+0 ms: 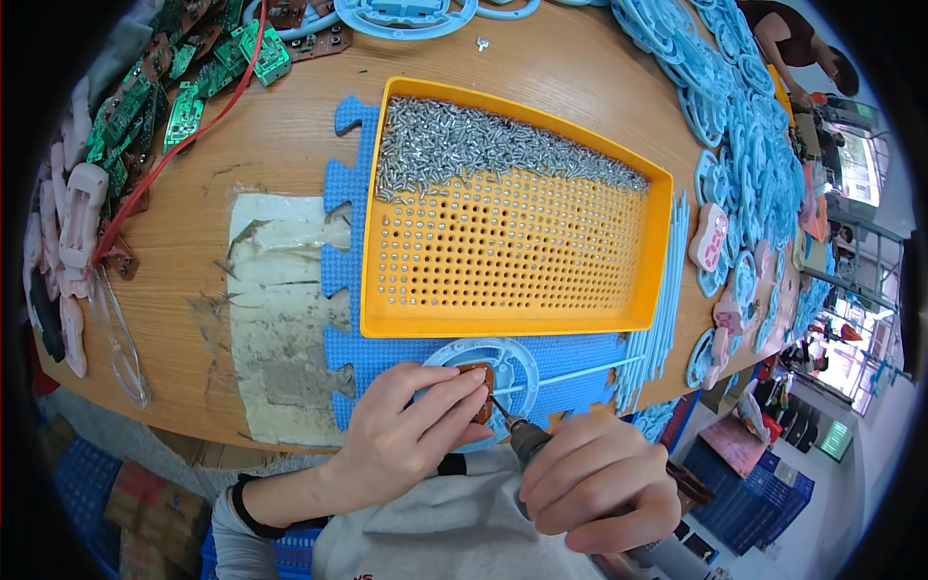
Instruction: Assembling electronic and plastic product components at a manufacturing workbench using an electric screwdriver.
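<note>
My left hand (396,440) is closed, its fingers pressing a small brown circuit board (484,410) against a light blue ring-shaped plastic part (525,365). A thin light blue rod (580,373) runs rightward from the ring. My right hand (609,478) is wrapped round a dark power screwdriver (526,438), whose thin bit points up and left at the board's right edge. Whether a screw sits at the bit's tip is too small to tell. Just beyond both hands lies a yellow perforated tray (512,323), with a heap of small silver screws (464,145) along its far side.
A blue foam mat (340,266) lies under the tray. Green and brown circuit boards (184,114), a red cable (184,145) and pale pink casings (83,217) crowd the left. Light blue rods (659,300) and piled blue plastic parts (744,126) fill the right. Another person (788,43) is at far right.
</note>
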The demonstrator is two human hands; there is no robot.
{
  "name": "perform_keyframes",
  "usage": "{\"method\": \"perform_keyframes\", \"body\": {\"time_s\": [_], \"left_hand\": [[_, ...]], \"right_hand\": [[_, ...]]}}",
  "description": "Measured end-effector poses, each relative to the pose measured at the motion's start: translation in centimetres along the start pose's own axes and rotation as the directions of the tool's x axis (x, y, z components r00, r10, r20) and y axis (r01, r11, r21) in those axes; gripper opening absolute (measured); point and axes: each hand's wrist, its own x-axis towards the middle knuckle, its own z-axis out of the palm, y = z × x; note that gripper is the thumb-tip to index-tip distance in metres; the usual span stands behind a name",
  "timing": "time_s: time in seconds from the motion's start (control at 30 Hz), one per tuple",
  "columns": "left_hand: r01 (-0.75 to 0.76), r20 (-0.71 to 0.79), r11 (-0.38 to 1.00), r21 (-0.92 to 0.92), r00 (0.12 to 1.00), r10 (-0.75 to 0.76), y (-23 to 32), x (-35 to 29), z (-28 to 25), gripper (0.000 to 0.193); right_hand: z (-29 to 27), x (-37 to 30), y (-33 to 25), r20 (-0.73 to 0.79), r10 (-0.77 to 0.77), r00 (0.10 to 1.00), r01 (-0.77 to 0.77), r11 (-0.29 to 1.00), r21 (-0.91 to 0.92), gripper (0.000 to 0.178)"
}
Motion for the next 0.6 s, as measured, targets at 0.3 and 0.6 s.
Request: {"method": "perform_keyframes", "body": {"time_s": [0.3, 0.6], "left_hand": [[0.079, 0.031, 0.997, -0.001, 0.996, -0.079, 1.1, 0.8, 0.7, 0.037], [0.091, 0.029, 0.995, 0.027, 0.995, -0.092, 0.6, 0.5, 1.5, 0.027]], "right_hand": [[-1.0, 0.5, -2.2, -0.073, -0.165, 0.984, 0.168, 0.985, 0.042, 0.006], [-6.1, -1.3, -1.3, -0.361, -0.317, 0.877, 0.147, 0.892, -0.427, 0.073]]}}
